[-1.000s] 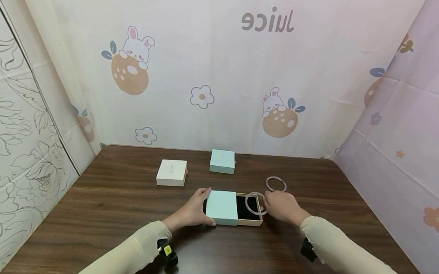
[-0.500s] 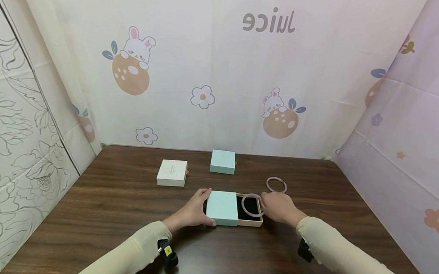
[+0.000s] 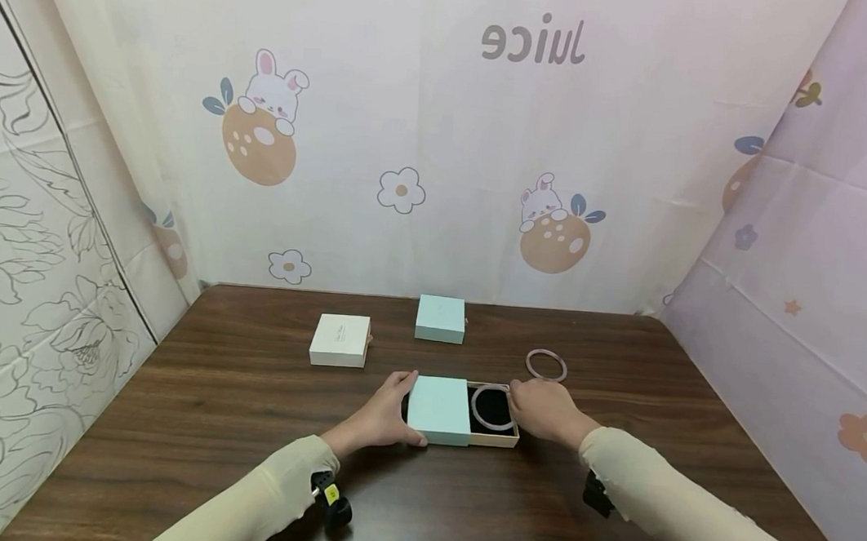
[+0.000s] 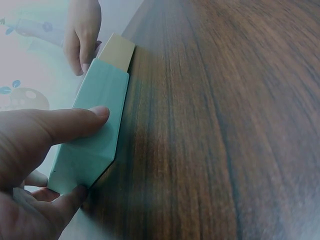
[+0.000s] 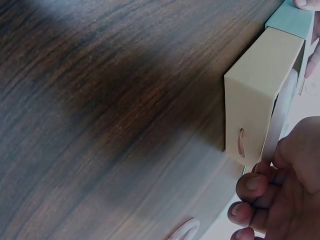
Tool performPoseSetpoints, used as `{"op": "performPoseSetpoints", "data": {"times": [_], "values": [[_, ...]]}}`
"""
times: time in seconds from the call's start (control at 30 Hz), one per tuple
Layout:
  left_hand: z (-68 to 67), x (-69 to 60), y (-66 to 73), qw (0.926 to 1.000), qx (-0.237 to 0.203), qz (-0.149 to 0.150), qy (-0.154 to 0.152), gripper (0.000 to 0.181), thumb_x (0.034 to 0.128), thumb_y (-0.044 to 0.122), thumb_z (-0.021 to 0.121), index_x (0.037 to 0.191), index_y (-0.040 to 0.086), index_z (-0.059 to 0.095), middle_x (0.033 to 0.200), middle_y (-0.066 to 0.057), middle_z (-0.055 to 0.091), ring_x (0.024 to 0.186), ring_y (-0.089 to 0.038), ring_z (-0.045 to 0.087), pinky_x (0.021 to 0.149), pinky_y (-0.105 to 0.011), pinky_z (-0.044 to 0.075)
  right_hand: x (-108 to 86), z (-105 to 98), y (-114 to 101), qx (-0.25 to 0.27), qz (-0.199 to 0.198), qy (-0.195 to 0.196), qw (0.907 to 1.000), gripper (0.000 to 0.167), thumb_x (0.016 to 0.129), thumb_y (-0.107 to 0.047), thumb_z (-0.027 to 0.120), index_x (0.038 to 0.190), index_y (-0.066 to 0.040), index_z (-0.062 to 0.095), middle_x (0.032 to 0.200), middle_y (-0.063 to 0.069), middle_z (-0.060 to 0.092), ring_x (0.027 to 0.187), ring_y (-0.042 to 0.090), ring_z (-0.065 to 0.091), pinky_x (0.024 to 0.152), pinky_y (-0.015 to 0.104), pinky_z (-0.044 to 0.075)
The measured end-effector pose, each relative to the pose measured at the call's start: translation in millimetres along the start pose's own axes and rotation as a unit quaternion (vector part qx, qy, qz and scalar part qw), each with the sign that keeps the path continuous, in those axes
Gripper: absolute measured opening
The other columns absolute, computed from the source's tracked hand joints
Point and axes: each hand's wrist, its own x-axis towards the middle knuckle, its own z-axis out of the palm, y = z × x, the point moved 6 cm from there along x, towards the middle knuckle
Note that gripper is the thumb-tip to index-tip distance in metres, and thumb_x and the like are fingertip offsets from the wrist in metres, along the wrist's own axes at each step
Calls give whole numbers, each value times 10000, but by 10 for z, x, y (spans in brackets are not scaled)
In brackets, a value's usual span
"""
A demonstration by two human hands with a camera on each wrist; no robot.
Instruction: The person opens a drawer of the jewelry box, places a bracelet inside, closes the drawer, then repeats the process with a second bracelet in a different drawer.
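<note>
Lying crosswise, teal box (image 3: 438,410), drawer (image 3: 493,440) rightward; left fingers (image 4: 69,202) gripping it, right fingers (image 5: 251,186) pinching bangle (image 5: 281,111)

Person had both arms in pale cream LS sleeves, L sleeve (image 3: 260,490) and R sleeve (image 3: 686,496), w/ plain, slightly wrinkled cuffs ending at the wrists, a bit back from the fingers. R one had tiny bumps along its edge. L hand (image 3: 378,415) and R hand (image 3: 547,407) were bare, short nails on the R fingertips. Behind the L fingers, a blk wrist gadget (image 3: 337,511) w/ rounded end + yellow tag (image 3: 331,493), marking too small to read. Behind the R fingers, a boxy blk unit (image 3: 597,496).
</note>
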Motion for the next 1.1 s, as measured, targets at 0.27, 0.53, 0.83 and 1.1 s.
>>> {"op": "performPoseSetpoints", "data": {"times": [0.27,0.53,0.83,1.1], "values": [[4,-1,0,10000,13,-14,13,1054,673,220,880,1458,-95,251,1422,-254,304,1262,-368,389,987,-461,380,21,15,-32,-107,-109,17,9999,252,962,-124,472,718,-81,517,553,-10,444,484,143,468,429,380,423],[-7,4,8,10000,31,-22,34,1050,673,216,880,1458,-92,254,1419,-252,307,1256,-361,393,986,-461,381,28,-20,-72,-171,-158,89,9997,243,952,-125,507,716,-67,523,560,16,474,499,160,495,434,395,436],[2,0,10,10000,27,-50,18,1046,677,211,878,1458,-92,252,1419,-252,307,1256,-364,393,986,-462,381,31,-42,-103,-188,-215,86,9996,252,959,-142,521,715,-80,522,547,-15,436,484,122,448,425,341,401],[1,1,4,10000,29,-50,34,1048,674,215,880,1458,-91,256,1416,-250,310,1252,-362,396,983,-462,383,38,-67,-116,-441,-416,283,9978,269,952,-171,556,695,-102,520,531,-24,408,472,115,428,411,305,365]]}}
